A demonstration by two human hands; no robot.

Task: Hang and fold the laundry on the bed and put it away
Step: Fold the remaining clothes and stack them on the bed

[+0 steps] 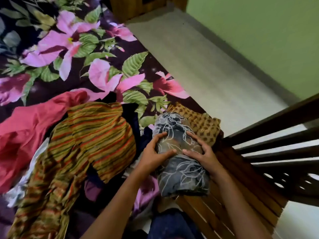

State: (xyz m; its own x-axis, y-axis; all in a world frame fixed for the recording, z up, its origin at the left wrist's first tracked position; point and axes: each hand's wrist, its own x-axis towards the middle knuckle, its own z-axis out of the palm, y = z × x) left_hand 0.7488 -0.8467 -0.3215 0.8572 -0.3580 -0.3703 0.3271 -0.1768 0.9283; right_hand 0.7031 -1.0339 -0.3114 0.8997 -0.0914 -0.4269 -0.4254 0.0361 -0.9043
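A folded grey-blue garment with white leaf outlines [181, 176] lies at the bed's right edge. My left hand [155, 150] grips its left side and my right hand [201, 150] grips its right side, fingers curled on the cloth. Behind it sits a folded mustard cloth with brown spots [203, 125]. Unfolded laundry is heaped to the left: a striped olive and orange garment [89, 138], a red garment [31, 126] and dark blue cloth [133, 116]. All of it rests on the dark floral bedsheet [77, 49].
A dark wooden slatted bed end [259, 169] runs along the right. Beyond the bed is pale floor [198, 54] and a green wall [259, 31]. A wooden piece of furniture [138, 6] stands at the top. White cloth [25, 178] peeks from under the heap.
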